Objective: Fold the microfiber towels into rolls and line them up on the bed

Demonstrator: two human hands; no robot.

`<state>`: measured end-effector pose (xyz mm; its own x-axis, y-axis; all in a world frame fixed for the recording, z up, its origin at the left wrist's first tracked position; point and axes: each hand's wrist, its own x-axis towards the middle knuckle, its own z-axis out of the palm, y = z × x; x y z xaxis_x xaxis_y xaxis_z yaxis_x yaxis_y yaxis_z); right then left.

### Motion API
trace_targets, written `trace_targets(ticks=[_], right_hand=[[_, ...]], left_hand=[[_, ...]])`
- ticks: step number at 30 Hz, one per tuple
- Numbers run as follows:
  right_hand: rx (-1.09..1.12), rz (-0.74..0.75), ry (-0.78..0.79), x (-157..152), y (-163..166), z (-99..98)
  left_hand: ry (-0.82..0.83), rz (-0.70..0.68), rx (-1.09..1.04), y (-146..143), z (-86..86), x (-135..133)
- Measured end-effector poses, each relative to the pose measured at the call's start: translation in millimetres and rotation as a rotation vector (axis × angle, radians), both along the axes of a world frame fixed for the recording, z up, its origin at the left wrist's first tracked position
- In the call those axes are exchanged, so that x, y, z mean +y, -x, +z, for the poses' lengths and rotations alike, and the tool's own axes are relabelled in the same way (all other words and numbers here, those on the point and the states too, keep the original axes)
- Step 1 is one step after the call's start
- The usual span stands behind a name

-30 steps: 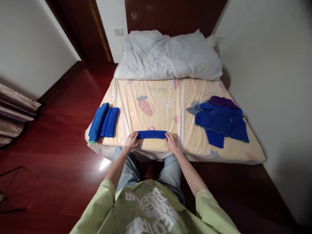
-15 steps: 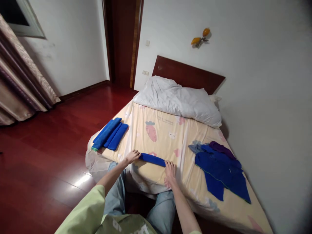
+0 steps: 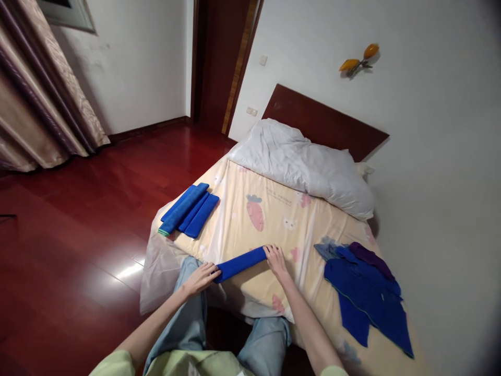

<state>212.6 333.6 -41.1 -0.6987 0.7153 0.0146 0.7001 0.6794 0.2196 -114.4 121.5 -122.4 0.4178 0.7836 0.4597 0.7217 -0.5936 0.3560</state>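
Observation:
A blue cloth [image 3: 241,264], folded into a long narrow strip, is held by its two ends over the near part of the bed. My left hand [image 3: 203,277] grips its left end, the end closer to me. At the other end, my right hand [image 3: 275,258] has its fingers closed on the cloth. The strip slants upward to the right. Left of it lie several folded blue cloths [image 3: 190,209] side by side, one with a green edge. To the right is a loose heap of unfolded blue cloths [image 3: 364,287], with a purple cloth [image 3: 370,257] and a grey-blue one [image 3: 327,250].
The bed [image 3: 235,209] has a cream sheet with pink and grey prints. A white quilt [image 3: 301,159] is bunched near the dark red headboard [image 3: 324,120]. Red wooden floor [image 3: 86,224] spreads to the left, and a curtain [image 3: 43,99] hangs beyond it.
The folded strip has turned: its left end came toward me with my left hand, and its right end moved away with my right hand. The camera view has swung slightly left.

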Motion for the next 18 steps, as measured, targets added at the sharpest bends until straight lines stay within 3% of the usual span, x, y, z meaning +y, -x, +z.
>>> trace_targets(ticks=[4,10,14,18], right_hand=[[0.027,0.15,0.024,45,77,21.0],[0.113,0.35,0.022,120,226,39.9],[0.143,0.473,-0.034,153,316,37.0],[0.16,0.579,-0.054,171,374,20.7]], left_hand=[[-0.003,0.132,-0.11,32,4.4,-11],[-0.02,0.42,-0.099,106,17.0,8],[-0.055,0.537,0.038,147,20.5,22],[-0.046,0.548,0.172,167,19.7,31]])
